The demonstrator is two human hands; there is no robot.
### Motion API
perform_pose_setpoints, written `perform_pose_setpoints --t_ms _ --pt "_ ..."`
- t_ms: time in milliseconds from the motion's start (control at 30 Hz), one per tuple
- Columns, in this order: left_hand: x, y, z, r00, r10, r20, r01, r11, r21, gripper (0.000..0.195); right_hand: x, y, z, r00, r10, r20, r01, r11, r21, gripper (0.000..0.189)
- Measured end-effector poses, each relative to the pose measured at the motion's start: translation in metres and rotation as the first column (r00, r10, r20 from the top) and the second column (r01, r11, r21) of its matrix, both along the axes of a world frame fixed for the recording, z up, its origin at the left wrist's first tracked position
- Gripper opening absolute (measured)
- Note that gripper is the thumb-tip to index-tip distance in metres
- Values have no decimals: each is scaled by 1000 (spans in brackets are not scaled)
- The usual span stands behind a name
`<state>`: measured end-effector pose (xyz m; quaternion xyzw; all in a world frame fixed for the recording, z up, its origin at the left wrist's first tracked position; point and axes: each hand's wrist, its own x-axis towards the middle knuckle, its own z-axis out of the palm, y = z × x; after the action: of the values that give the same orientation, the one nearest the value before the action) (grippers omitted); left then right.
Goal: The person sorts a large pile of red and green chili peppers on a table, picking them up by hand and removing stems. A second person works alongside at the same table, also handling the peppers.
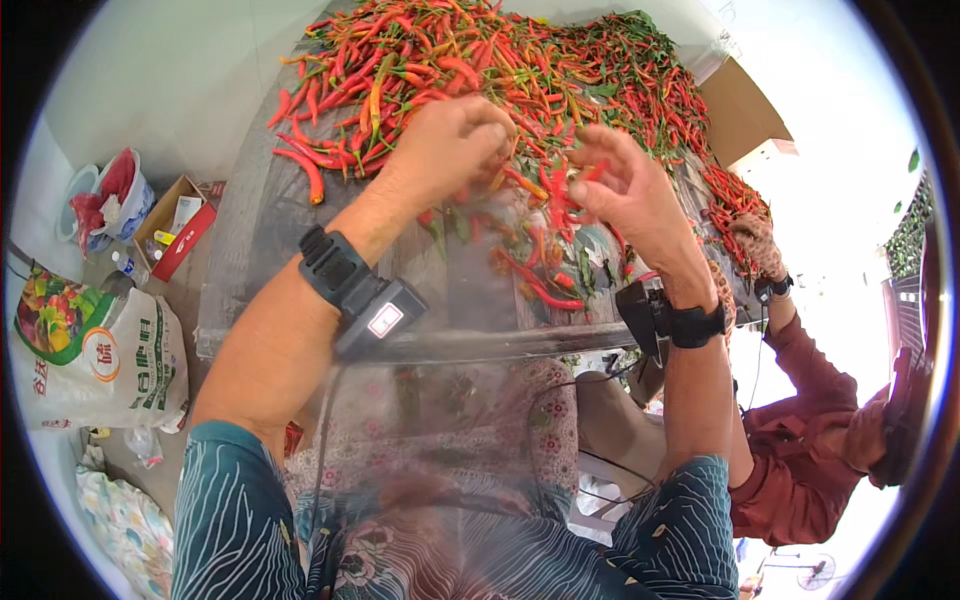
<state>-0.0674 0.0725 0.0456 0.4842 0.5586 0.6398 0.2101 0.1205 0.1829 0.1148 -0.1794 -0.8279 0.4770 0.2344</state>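
A large heap of red and orange chili peppers (420, 67) with green stems covers the far part of a weathered wooden table (247, 247). My left hand (457, 146) hangs over the near edge of this heap, fingers curled inward. Blur around its fingertips hides whether a pepper is between them. To its right, my right hand (622, 176) pinches a red chili pepper (598, 171) between thumb and fingers. Below both hands, loose red peppers (551, 292) and leafy bits lie scattered near the table's front edge. Both of my wrists carry strapped black devices.
A leafier chili pile (630, 67) spreads at the back right, beside a cardboard box (742, 112). At right, a co-worker's gloved hand (757, 244) touches more peppers. Left on the floor are a printed sack (142, 360), a red-sided box (180, 244) and a bucket (135, 202).
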Motion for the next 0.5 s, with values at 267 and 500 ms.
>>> perform_pose_setpoints --t_ms 267,500 --pt "-8 3 -6 996 89 -22 -84 982 171 19 43 -49 -5 871 -122 477 -123 885 450 27" --pt "12 -6 9 960 -278 34 277 960 23 17 81 -46 -58 942 -198 273 -21 774 633 13"
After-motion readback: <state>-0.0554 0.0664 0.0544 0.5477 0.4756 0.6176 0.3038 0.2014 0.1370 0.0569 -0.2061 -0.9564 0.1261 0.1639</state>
